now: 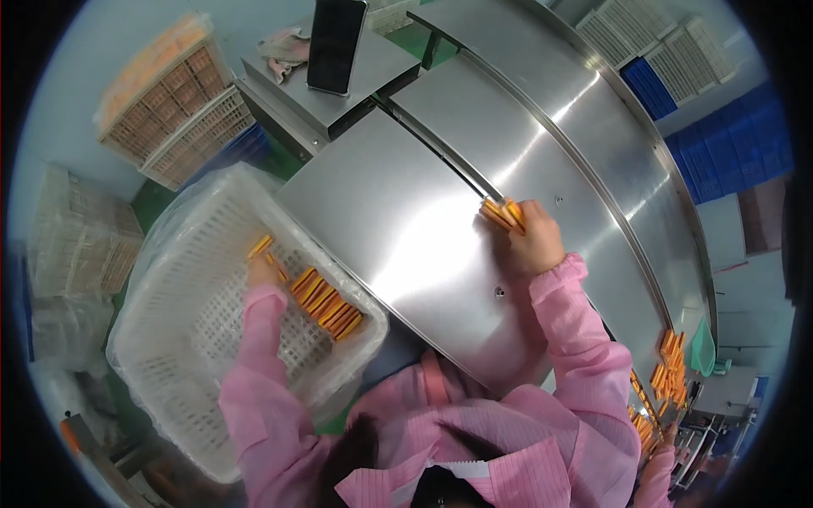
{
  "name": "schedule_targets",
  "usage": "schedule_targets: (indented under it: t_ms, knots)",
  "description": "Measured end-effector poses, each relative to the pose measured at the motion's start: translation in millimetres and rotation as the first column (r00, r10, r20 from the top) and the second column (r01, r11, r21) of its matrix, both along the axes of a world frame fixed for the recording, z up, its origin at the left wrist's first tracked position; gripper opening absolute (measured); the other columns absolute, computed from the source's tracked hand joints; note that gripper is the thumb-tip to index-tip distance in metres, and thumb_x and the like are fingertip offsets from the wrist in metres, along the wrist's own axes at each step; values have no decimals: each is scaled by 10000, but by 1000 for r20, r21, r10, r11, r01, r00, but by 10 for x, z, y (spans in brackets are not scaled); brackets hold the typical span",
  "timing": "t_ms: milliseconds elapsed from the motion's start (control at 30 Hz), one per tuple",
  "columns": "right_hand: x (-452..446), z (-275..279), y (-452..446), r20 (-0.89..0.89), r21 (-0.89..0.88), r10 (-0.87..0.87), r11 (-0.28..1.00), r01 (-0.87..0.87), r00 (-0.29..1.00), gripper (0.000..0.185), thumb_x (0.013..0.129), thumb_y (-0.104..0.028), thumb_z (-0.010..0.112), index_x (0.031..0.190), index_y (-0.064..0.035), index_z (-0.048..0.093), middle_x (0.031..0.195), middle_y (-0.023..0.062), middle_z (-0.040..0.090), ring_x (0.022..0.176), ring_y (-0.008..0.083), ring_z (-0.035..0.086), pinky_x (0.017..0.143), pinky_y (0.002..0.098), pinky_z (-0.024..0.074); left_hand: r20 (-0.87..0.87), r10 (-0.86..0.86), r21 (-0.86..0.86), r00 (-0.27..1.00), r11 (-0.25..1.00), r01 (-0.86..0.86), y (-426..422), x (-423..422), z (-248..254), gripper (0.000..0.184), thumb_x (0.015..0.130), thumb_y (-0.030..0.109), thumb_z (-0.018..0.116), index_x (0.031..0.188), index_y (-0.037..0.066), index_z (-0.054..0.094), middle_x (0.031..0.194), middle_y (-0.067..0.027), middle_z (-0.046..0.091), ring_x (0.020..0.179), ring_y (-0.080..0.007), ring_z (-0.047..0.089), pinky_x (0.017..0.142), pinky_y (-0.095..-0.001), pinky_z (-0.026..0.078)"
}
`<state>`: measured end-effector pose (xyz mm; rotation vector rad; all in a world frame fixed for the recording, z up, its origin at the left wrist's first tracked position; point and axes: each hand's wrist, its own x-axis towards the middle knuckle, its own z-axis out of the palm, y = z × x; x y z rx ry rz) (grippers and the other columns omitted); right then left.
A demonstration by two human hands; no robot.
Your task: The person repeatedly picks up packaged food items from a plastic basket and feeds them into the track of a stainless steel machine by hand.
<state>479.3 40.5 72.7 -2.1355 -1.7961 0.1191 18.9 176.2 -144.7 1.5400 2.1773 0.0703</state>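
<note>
My left hand reaches down into a white plastic crate lined with clear film. Its fingers are closed on a few orange-and-yellow sticks, which look like small wrapped snack sticks. Beside it, a neat row of the same sticks lies against the crate's right side. Over the steel table, my right hand grips a small bundle of sticks between thumb and fingers. That bundle is near the seam between the metal panels.
A phone stands upright on a steel box, next to a cloth. Stacked crates are at the upper left, blue crates at the right. More sticks lie at the lower right, near another person's hand.
</note>
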Motion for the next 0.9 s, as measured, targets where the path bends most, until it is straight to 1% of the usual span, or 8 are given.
schedule_targets:
  t_ms: [133, 200, 300, 433, 500, 733, 833, 900]
  knots:
    - [129, 128, 82, -106, -15, -149, 989, 149, 983, 259, 698, -70, 598, 938, -33, 506, 876, 164, 533, 800, 370, 533, 707, 418, 443, 36, 60, 25, 998, 998, -61, -35, 123, 51, 397, 771, 198, 618, 1070, -6, 456, 1008, -268, 574, 946, -386, 566, 779, -434, 462]
    - [181, 63, 127, -57, 0, 57, 998, -58, 997, 225, 725, -101, 612, 909, -29, 504, 850, 162, 540, 778, 376, 547, 681, 427, 450, 98, 49, 105, 994, 993, -60, -17, 118, -10, 382, 761, 179, 626, 1056, -8, 470, 1006, -263, 575, 950, -384, 565, 776, -431, 464]
    - [63, 6, 52, -56, -5, 99, 995, -99, 994, 215, 742, -132, 626, 890, -31, 507, 837, 165, 538, 747, 375, 554, 656, 426, 455, 134, -18, 118, 991, 993, 2, -63, 146, 57, 326, 813, 222, 537, 1018, -30, 519, 949, -278, 578, 886, -404, 573, 752, -450, 457]
    - [65, -70, -54, -51, -5, 29, 1000, -29, 998, 218, 749, -152, 636, 888, -32, 518, 842, 166, 536, 735, 367, 556, 642, 419, 459, 95, 16, 145, 995, 989, -30, -53, 134, -229, 375, 818, 253, 544, 1053, -34, 492, 996, -285, 561, 905, -408, 562, 767, -456, 453]
    - [115, -92, -40, -28, 0, -32, 999, 32, 999, 226, 744, -155, 644, 896, -30, 531, 859, 163, 530, 749, 358, 557, 647, 409, 461, -4, -7, 240, 1000, 971, 8, -61, 159, -325, 473, 750, 232, 627, 1102, -13, 428, 1020, -266, 566, 920, -406, 565, 782, -448, 456]
    - [92, 24, 154, -96, 14, -28, 999, 29, 995, 258, 750, -174, 646, 934, -21, 547, 875, 143, 525, 756, 340, 561, 662, 398, 468, 29, 9, 116, 1000, 993, -12, -64, 201, -176, 413, 832, 285, 537, 1100, -15, 441, 1043, -274, 545, 936, -416, 547, 790, -468, 443]
    - [104, -48, 270, -60, -21, 22, 1000, -23, 998, 291, 752, -199, 647, 972, -29, 562, 877, 149, 525, 770, 335, 558, 679, 401, 469, 25, -34, 106, 999, 994, 31, -55, 89, -148, 386, 836, 295, 526, 1054, -20, 474, 1002, -278, 559, 931, -405, 553, 783, -463, 446]
    - [64, -96, 313, -21, -66, -27, 997, 25, 999, 323, 745, -212, 651, 1001, -33, 568, 884, 164, 521, 780, 345, 554, 693, 396, 469, 4, -145, 243, 989, 960, 140, -66, -97, -171, 327, 799, 198, 568, 1030, -7, 460, 828, -234, 601, 798, -363, 604, 675, -438, 465]
